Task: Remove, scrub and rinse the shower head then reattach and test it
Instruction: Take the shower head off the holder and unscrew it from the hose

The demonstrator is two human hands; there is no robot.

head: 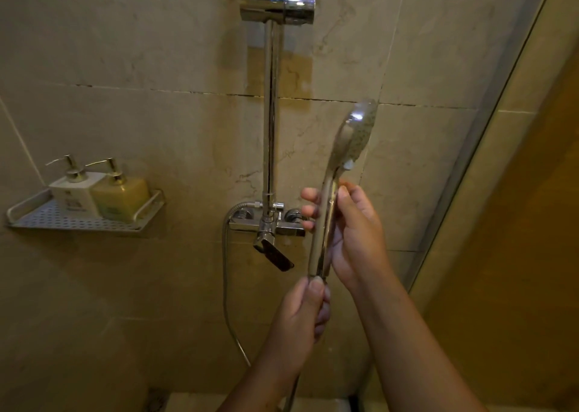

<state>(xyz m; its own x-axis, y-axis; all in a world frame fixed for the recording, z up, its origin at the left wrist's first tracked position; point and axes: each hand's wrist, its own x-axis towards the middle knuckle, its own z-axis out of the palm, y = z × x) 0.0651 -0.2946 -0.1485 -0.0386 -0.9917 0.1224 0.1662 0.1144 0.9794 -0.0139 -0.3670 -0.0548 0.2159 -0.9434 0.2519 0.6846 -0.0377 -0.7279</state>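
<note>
1. Shower head — held upright before the tiled wall, just right of the rail, spray face turned right.
2. Right hand — fingers curled round the middle of the chrome handle.
3. Left hand — below the right, thumb and fingers pinching the handle's bottom end; the joint there was hidden.
4. Hose — ran from the mixer valve down the wall, then behind the left forearm.
5. Holder — high on the rail, well apart from the head.
6. Shelf — at left, bearing a white pump bottle and a yellow pump bottle, touching.
</note>
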